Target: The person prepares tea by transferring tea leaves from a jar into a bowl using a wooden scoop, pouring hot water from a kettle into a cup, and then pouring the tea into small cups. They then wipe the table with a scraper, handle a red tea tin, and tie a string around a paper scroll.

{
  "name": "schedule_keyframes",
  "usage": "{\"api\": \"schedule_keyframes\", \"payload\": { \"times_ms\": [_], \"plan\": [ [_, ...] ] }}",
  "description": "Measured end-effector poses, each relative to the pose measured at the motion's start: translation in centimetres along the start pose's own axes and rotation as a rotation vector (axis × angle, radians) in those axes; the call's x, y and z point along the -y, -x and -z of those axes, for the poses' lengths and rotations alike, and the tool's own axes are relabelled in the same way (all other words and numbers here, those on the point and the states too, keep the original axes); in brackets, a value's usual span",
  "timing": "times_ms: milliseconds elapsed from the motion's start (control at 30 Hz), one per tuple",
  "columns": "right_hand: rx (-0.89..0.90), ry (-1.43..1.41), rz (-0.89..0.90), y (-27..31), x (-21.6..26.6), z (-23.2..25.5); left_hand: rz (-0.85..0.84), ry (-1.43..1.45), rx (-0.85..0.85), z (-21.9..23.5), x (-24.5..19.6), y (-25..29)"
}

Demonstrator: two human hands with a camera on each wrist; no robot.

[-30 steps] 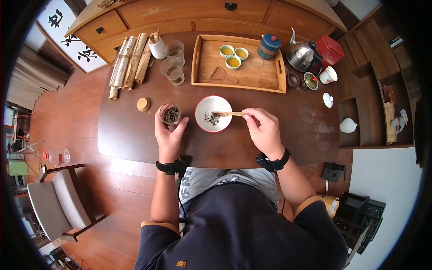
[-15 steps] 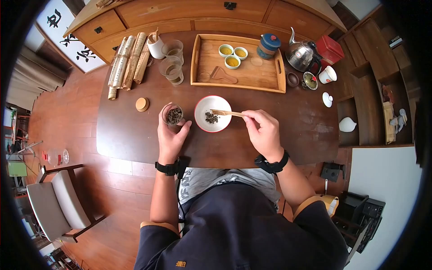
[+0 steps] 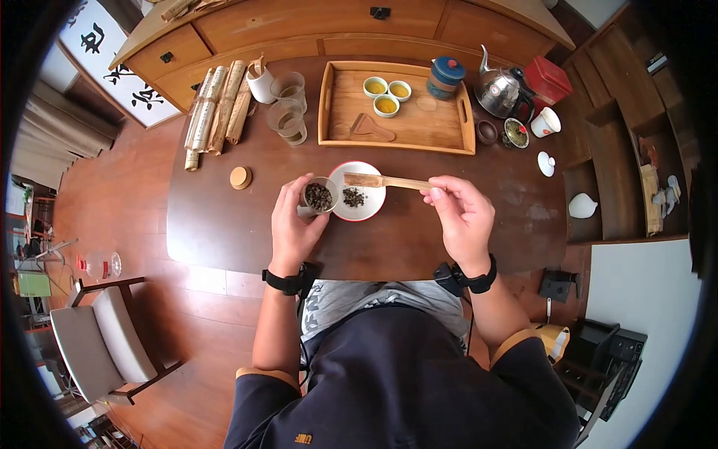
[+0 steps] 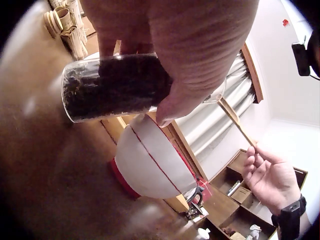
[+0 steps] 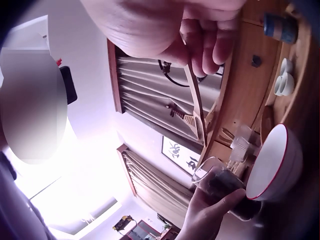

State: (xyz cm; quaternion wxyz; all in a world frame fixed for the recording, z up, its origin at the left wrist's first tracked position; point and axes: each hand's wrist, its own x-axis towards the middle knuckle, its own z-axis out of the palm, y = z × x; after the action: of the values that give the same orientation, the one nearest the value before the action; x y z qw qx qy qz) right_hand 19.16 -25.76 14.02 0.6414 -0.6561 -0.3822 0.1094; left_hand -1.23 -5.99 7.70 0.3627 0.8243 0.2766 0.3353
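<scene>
My left hand [image 3: 295, 236] grips a clear glass jar [image 3: 319, 197] of dark, curled tea leaves, its fingers and thumb wrapped round the sides. The jar overlaps the left rim of a white bowl [image 3: 376, 196] with a red edge. A small heap of leaves [image 3: 354, 197] lies in the bowl. My right hand [image 3: 470, 221] pinches the handle of a slim bamboo tea scoop [image 3: 396, 182], whose tip hangs above the far part of the bowl. In the left wrist view, leaves fill the base end of the jar [image 4: 110, 89], close over the table beside the bowl [image 4: 150, 160].
A round wooden lid [image 3: 240, 178] lies left of the jar. Behind the bowl stands a wooden tray [image 3: 329, 127] with cups and a blue teapot [image 3: 446, 78]. Bamboo scrolls [image 3: 212, 112] and glasses [image 3: 288, 123] are at back left, a kettle [image 3: 502, 93] at back right.
My left hand has brought the jar rightward to the bowl's rim. The right hand has moved right, and the scoop has lifted from inside the bowl to above it.
</scene>
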Motion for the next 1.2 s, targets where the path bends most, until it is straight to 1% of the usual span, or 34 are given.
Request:
{"api": "schedule_keyframes", "payload": {
  "times_ms": [67,133,200,333,433,533,633,867,1000,1200],
  "plan": [
    [0.085,0.132,0.170,-0.7,1.5,0.2,0.009,-0.002,0.016,0.0,-0.3,-0.1],
    [0.128,0.207,0.329,-1.4,3.1,-0.5,-0.014,0.019,0.010,-0.2,-0.3,-0.2],
    [0.180,0.265,0.475,-2.0,3.4,-1.2,-0.034,0.022,0.007,-0.2,-0.5,-0.2],
    [0.263,0.363,0.645,-2.5,3.2,-2.0,-0.044,0.016,0.012,0.1,-1.0,-0.3],
    [0.280,0.393,0.701,-2.9,3.7,-2.6,-0.044,0.004,0.009,0.3,-1.2,-0.3],
    [0.291,0.412,0.715,-3.1,3.6,-2.9,-0.068,-0.006,0.012,0.3,-1.4,-0.3],
    [0.296,0.385,0.630,-3.4,3.2,-2.9,-0.064,-0.021,0.021,0.5,-1.7,-0.3],
    [0.360,0.277,0.220,-4.2,3.7,-1.5,-0.090,-0.040,0.053,0.7,-1.9,-0.3],
    [0.378,0.140,-0.081,-4.4,2.7,-1.3,-0.051,-0.003,0.066,0.8,-2.3,-0.3],
    [0.424,-0.070,-0.303,-4.9,0.3,-1.4,-0.024,0.002,0.077,0.8,-2.7,-0.3]
  ]
}}
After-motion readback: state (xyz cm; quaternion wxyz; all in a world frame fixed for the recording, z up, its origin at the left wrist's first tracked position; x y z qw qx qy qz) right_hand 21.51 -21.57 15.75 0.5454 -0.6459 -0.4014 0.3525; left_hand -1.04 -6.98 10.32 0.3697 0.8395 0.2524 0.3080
